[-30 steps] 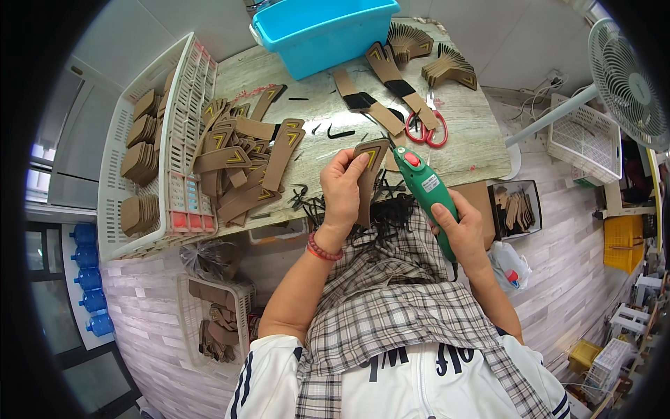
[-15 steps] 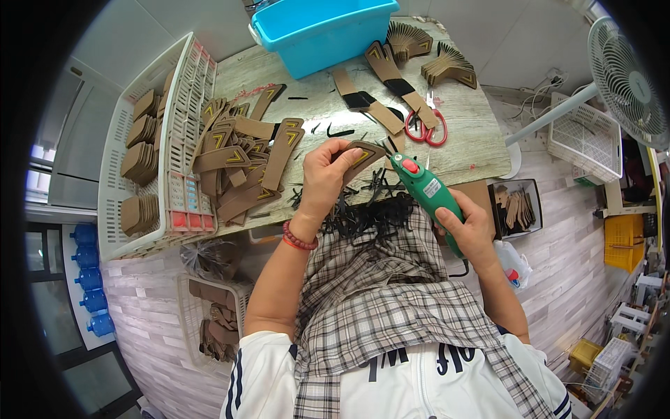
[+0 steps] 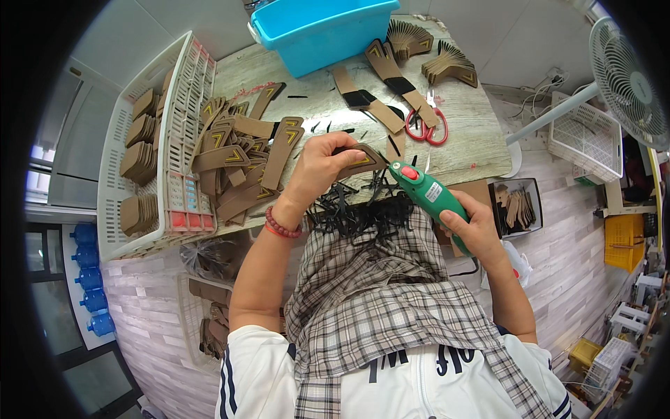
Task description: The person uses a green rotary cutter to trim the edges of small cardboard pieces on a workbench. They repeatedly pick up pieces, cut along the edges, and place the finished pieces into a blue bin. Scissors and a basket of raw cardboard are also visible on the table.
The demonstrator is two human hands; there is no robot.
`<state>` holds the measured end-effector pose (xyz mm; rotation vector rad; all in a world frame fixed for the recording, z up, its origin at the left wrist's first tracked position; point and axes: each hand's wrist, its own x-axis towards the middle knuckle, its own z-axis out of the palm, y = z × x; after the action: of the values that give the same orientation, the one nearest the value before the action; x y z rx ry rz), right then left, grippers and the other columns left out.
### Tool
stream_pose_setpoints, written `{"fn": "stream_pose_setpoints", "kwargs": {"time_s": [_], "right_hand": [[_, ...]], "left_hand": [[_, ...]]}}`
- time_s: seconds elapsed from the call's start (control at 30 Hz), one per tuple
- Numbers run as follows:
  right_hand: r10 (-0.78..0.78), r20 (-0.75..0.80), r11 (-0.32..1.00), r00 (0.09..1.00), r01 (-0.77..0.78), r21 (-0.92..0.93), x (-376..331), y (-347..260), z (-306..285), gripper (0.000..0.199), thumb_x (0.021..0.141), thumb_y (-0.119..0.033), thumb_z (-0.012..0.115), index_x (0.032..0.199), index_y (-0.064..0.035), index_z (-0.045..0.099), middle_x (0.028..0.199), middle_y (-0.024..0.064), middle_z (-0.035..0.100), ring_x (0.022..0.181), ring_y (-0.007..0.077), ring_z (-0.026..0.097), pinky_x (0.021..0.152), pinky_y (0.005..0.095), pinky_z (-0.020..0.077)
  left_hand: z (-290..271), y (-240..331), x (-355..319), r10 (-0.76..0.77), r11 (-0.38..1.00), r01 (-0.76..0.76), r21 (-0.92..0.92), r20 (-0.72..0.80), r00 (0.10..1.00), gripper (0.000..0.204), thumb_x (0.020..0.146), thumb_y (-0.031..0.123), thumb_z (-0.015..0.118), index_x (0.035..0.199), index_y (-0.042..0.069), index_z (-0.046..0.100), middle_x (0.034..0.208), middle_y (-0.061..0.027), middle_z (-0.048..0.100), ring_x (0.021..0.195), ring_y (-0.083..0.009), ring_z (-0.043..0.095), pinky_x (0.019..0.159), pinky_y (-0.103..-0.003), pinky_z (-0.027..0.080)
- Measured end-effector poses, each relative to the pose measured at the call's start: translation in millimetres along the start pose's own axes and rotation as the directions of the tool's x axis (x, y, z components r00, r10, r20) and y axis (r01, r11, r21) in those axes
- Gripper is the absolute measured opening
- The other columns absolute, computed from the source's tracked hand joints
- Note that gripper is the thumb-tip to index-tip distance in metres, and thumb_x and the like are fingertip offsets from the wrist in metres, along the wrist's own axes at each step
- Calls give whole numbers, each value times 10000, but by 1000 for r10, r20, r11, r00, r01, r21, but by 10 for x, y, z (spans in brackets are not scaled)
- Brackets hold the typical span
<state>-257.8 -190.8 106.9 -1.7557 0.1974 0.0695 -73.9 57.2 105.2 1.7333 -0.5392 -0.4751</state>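
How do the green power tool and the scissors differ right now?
The green power tool is held in the right hand; the scissors lie on the table. The power tool has a green body with a red button, while the scissors have red loop handles. The power tool looks bulkier than the scissors. Both show some red.

Wood-grain table [image 3: 478, 143]: blue plastic tub [image 3: 335, 45], red-handled scissors [image 3: 425, 133], brown chevron-marked pieces [image 3: 234, 159] piled left, two fanned stacks [image 3: 450, 68] back right, black trimmings [image 3: 296, 96]; white crate [image 3: 166, 174] seems partly on it.
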Motion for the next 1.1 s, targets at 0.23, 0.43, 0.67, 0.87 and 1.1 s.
{"fn": "stream_pose_setpoints", "kwargs": {"time_s": [0.23,0.43,0.67,0.87,1.1], "right_hand": [[-13,-2,1000,1000,13,-2,42,-19,30,377,876,-213,684,1180,-3,610,799,5,602,648,53,528,586,217,455],[9,-26,998,1000,-7,67,125,-18,105,360,888,-196,669,1182,2,605,784,7,600,627,50,524,564,214,444],[19,-127,996,992,-7,93,95,-16,106,361,915,-248,641,1157,16,594,763,21,606,627,68,549,574,210,452],[98,-148,984,984,-74,163,37,158,245,387,891,-265,675,1158,7,610,758,5,600,602,58,531,554,212,447],[101,-151,993,983,-91,70,-43,148,409,379,881,-266,688,1145,-3,619,737,8,608,608,57,536,549,225,446]], "left_hand": [[40,17,22,-76,996,80,-32,118,990,101,845,92,672,854,-8,670,738,38,601,671,-22,504,602,-188,413],[173,-75,91,-78,994,92,-59,208,975,94,816,78,695,848,-7,671,763,14,640,685,-48,551,629,-201,446],[-175,-353,212,-196,837,-172,-519,-579,791,138,845,23,564,965,-45,556,900,-113,636,763,-205,642,680,-326,557],[360,-777,-199,-612,356,72,-932,-175,771,222,862,21,562,1062,-62,512,988,-166,622,915,-301,634,765,-418,547],[619,-521,-222,-425,479,52,-876,-179,887,123,907,78,606,1017,34,571,940,-65,644,843,-180,640,734,-323,539]]}}
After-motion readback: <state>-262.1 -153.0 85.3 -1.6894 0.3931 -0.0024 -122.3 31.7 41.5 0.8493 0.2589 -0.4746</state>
